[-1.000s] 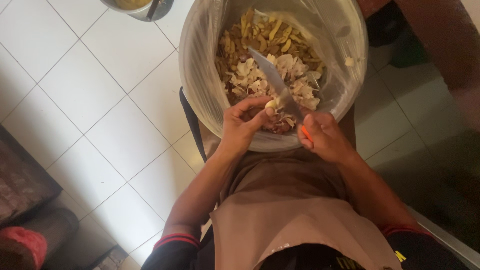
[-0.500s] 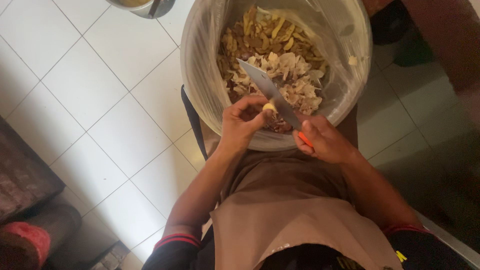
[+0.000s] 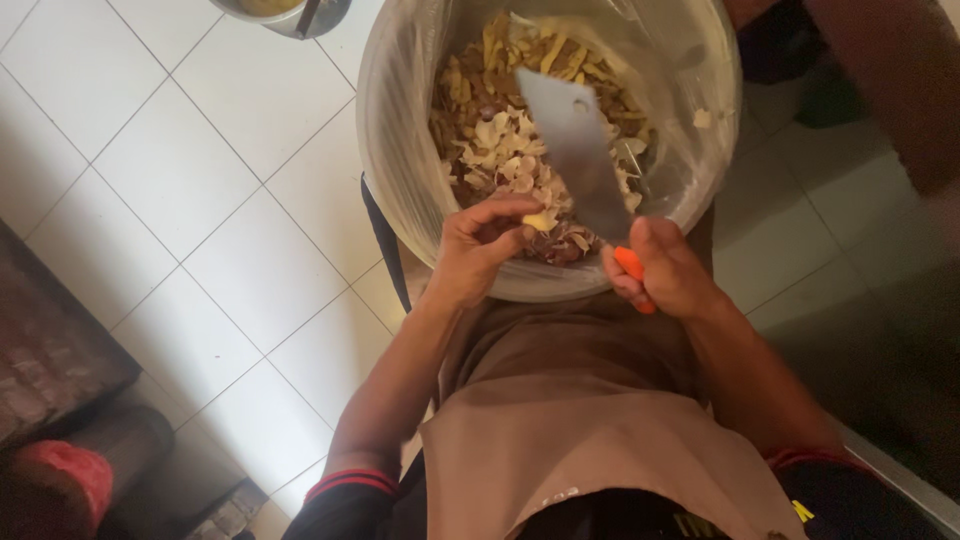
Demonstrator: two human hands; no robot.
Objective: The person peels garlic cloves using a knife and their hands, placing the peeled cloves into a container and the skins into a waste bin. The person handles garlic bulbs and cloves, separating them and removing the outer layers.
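Fingers of the left hand [image 3: 480, 250] pinch a pale piece [image 3: 541, 220]; the right hand [image 3: 665, 270] clamps the orange-handled knife [image 3: 577, 150], blade now raised flatter over the plastic-lined bucket's [image 3: 385, 170] near rim.

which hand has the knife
The right hand grips the orange handle of the wide-bladed knife; the left hand pinches a small pale yellow piece instead.
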